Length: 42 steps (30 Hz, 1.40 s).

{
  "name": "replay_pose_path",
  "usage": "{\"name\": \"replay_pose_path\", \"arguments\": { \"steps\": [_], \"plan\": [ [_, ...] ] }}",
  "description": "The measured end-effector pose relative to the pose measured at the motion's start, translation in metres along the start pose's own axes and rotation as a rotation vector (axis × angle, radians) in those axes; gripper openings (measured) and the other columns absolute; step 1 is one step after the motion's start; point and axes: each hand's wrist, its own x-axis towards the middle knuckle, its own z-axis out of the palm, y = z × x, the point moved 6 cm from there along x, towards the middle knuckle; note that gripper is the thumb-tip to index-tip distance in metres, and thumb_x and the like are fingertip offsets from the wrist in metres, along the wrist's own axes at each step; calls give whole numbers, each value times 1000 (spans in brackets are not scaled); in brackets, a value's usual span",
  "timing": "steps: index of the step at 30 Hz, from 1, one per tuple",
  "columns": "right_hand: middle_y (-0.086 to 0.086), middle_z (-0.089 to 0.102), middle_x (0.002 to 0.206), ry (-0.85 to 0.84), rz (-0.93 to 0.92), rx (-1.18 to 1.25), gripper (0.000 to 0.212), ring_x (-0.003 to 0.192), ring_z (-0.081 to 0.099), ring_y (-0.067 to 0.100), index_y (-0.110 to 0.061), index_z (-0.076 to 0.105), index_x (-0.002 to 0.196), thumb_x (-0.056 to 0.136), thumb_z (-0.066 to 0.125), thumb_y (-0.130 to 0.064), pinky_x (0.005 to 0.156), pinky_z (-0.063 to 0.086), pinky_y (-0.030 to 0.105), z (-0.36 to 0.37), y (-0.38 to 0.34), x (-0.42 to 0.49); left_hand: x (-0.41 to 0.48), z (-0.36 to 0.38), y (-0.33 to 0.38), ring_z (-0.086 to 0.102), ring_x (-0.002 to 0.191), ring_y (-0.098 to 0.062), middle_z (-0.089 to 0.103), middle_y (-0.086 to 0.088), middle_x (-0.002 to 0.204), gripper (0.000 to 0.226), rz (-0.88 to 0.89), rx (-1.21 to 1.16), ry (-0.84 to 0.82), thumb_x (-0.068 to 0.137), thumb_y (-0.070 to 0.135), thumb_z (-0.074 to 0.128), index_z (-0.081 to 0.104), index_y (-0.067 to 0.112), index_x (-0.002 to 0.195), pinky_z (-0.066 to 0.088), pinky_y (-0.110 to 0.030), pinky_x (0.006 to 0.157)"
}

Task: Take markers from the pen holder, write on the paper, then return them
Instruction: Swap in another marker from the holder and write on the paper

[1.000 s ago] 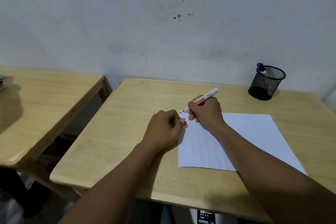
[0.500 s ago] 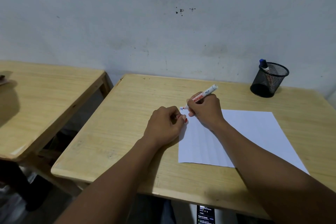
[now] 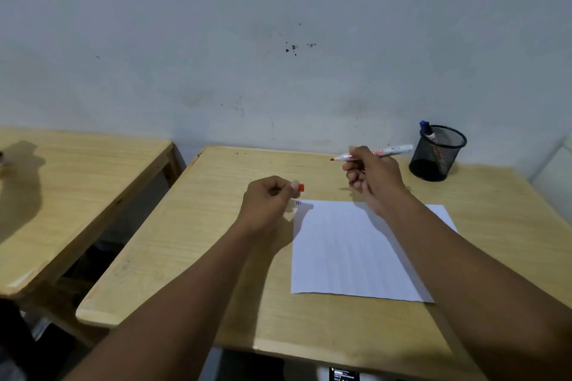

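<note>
My right hand is raised above the desk and grips a white marker with a red tip pointing left, uncapped. Its red cap is pinched in the fingers of my left hand, which hovers just left of the paper. The white sheet of paper lies flat on the desk, with a few short marks at its top left corner. At the back right stands a black mesh pen holder with a blue-capped marker leaning inside.
The wooden desk stands against a grey-white wall. A second wooden desk stands to the left across a narrow gap. A dark phone-like object shows below the desk's near edge.
My right hand has lifted the marker off the paper and swung it up and right, tip now pointing left. My left hand has risen from the paper's corner, still holding the red cap.
</note>
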Motion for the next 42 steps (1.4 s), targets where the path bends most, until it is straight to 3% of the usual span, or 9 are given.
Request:
{"name": "replay_pose_path", "arguments": {
  "steps": [3,8,18,28,31,34,36,39,42],
  "plan": [
    [6,64,60,-133,120,106,21,40,51,9,-11,63,75,92,70,-20,36,33,17,-8,-23,-3,11,17,32,61,62,-6,78,0,87,18,-29,-72,-46,97,27,69,78,12,93,47,-10,56],
    [5,66,59,-184,123,126,20,41,56,9,-10,65,79,93,71,-23,37,38,16,-27,-48,-7,21,61,77,62,73,-15,78,3,88,18,-25,-90,-143,95,36,69,79,22,97,45,-31,71],
    [5,66,58,-136,39,170,20,42,58,9,-8,64,80,95,70,-20,39,38,16,-65,-76,-8,22,121,107,63,79,-18,79,1,93,16,0,-127,-218,93,39,71,76,25,87,44,-34,74],
    [4,66,60,-134,3,259,20,44,56,7,-6,65,81,94,74,-19,41,38,16,-70,-76,0,36,148,118,61,65,-8,72,-2,76,24,135,-75,-144,94,31,72,77,8,94,45,-17,59],
    [3,63,60,-143,59,66,28,44,52,9,-10,66,81,95,73,-32,42,35,18,-75,-79,5,44,153,119,61,65,-12,71,-3,74,27,166,39,-150,93,34,73,76,7,90,45,-22,61],
    [3,60,63,-160,152,-364,41,47,47,12,-17,67,82,92,66,-57,42,31,20,-96,-93,9,53,162,127,68,72,-24,75,-8,76,29,259,191,-120,90,39,74,70,12,81,49,-32,63],
    [5,62,65,-120,148,-582,51,48,47,14,-16,72,86,86,67,-67,44,31,22,-118,-113,16,62,171,144,70,73,-24,75,-5,75,27,357,304,-59,90,40,73,71,14,81,51,-34,66],
    [11,69,66,5,59,-776,52,47,55,17,-4,69,93,88,71,-55,46,34,24,-155,-148,29,75,189,176,65,75,-17,68,9,73,24,478,431,12,92,41,70,73,17,88,47,-29,64],
    [13,70,69,56,6,-903,42,48,59,19,6,69,102,94,71,-36,47,38,25,-181,-170,39,89,215,193,68,87,-22,74,4,88,24,524,629,-5,94,44,66,73,21,94,56,-35,73]
  ]
}}
